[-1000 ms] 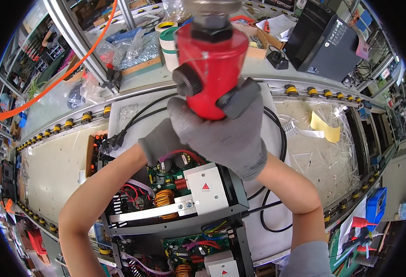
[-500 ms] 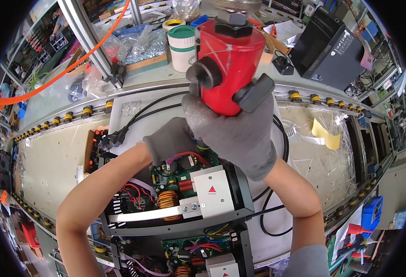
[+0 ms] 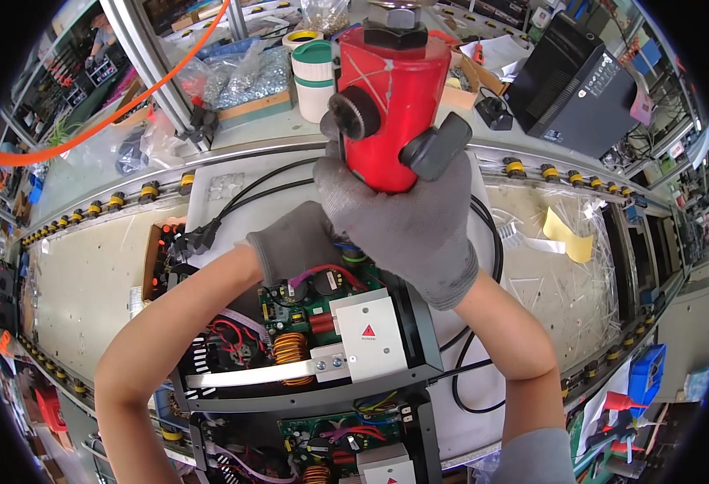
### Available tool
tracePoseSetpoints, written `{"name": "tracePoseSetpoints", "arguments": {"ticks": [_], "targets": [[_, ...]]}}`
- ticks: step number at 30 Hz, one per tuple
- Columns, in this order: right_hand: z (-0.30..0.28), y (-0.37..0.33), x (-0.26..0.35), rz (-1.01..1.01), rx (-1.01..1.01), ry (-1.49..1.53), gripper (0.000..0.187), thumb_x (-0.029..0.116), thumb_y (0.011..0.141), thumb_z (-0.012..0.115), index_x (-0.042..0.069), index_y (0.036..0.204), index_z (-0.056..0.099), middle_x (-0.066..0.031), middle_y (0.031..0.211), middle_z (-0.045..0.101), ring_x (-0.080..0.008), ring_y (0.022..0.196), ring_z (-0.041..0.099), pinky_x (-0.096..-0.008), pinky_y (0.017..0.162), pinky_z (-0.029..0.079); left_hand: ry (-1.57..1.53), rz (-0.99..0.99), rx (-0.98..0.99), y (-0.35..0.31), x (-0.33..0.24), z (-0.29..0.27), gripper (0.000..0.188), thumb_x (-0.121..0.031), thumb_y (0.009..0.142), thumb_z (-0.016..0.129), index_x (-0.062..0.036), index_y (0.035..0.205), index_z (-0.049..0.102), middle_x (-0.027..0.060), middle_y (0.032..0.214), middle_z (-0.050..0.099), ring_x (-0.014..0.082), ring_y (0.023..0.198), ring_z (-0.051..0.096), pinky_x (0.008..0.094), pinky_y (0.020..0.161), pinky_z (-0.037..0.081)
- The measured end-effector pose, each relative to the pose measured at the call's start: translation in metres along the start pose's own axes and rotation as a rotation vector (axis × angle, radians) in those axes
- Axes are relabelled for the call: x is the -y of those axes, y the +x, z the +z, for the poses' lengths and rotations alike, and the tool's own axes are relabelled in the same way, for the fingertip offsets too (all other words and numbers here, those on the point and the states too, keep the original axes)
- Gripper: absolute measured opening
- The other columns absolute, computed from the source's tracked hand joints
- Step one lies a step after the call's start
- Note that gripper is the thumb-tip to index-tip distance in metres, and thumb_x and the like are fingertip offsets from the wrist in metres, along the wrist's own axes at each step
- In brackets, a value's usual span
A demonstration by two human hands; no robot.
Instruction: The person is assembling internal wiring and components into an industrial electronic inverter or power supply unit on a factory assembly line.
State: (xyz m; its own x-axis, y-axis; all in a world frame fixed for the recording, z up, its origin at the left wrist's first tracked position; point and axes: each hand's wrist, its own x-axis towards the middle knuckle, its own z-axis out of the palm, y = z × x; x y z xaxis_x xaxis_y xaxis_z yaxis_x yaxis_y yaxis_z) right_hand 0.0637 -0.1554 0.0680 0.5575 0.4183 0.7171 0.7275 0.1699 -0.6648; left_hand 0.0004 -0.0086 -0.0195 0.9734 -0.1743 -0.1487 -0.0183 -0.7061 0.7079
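My right hand (image 3: 407, 230), in a grey glove, is closed around a red air tool (image 3: 390, 105) with a black knob, a black lever and a metal fitting on top. The tool stands almost upright over the far end of an opened electronic unit (image 3: 368, 335); its lower end is hidden behind my hand. Close beside it, my gloved left hand (image 3: 294, 242) reaches to the unit's far edge. Its fingertips are hidden, so its grip does not show. Green circuit board (image 3: 274, 310), a copper coil (image 3: 291, 355), purple and red wires and a white metal plate show inside the unit.
A second opened unit (image 3: 330, 431) lies nearer me. Black cables (image 3: 483, 403) loop at the right. A box of black parts (image 3: 161, 258) stands left, and a yellow paper (image 3: 568, 236) lies right. Behind are a green-lidded cup (image 3: 314, 81) and a black computer case (image 3: 572, 77). An orange hose (image 3: 128, 121) crosses upper left.
The red air tool and my right hand have shifted slightly left and toward me. My left hand has stayed almost in place at the unit's far edge.
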Motion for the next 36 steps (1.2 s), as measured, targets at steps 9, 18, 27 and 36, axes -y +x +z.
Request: {"name": "tracePoseSetpoints", "arguments": {"ticks": [9,18,27,36], "targets": [[0.000,-0.008,0.000,-0.045,-0.005,-0.096,0.027,0.013,0.067,0.078,0.009,0.091,0.067,-0.0019,0.076,0.068,-0.0172,0.063,0.066,-0.0294,0.059,0.052,0.041,0.220,-0.046,0.012,0.028,0.012,0.036,-0.016,0.083,0.069,-0.0072,0.118,0.065,0.0131,0.111,0.069,0.0277,0.103,0.065,0.0375,0.094,0.050],[-0.002,-0.008,0.003,-0.154,-0.053,-0.164,0.028,0.012,0.069,0.078,0.008,0.094,0.067,-0.0044,0.084,0.070,-0.0170,0.069,0.067,-0.0291,0.061,0.052,0.135,0.081,0.009,0.007,0.000,0.000,0.038,-0.022,0.079,0.073,-0.0078,0.114,0.067,0.0134,0.100,0.071,0.0273,0.091,0.068,0.0351,0.084,0.053],[-0.001,-0.007,0.003,-0.024,-0.030,-0.089,0.028,0.011,0.069,0.077,0.005,0.094,0.066,-0.0046,0.081,0.069,-0.0158,0.068,0.067,-0.0285,0.060,0.052,-0.199,-0.244,0.128,-0.004,-0.025,-0.014,0.028,-0.018,0.079,0.075,-0.0048,0.103,0.072,0.0096,0.083,0.073,0.0158,0.071,0.068,0.0315,0.067,0.054],[-0.004,-0.007,0.001,0.045,-0.155,0.047,0.029,0.014,0.068,0.078,0.004,0.091,0.063,-0.0081,0.072,0.066,-0.0219,0.061,0.066,-0.0312,0.060,0.053,-0.225,-0.239,0.129,0.005,-0.010,-0.006,0.016,-0.010,0.077,0.075,-0.0044,0.092,0.074,0.0083,0.082,0.073,0.0091,0.074,0.065,0.0289,0.070,0.053]]}}
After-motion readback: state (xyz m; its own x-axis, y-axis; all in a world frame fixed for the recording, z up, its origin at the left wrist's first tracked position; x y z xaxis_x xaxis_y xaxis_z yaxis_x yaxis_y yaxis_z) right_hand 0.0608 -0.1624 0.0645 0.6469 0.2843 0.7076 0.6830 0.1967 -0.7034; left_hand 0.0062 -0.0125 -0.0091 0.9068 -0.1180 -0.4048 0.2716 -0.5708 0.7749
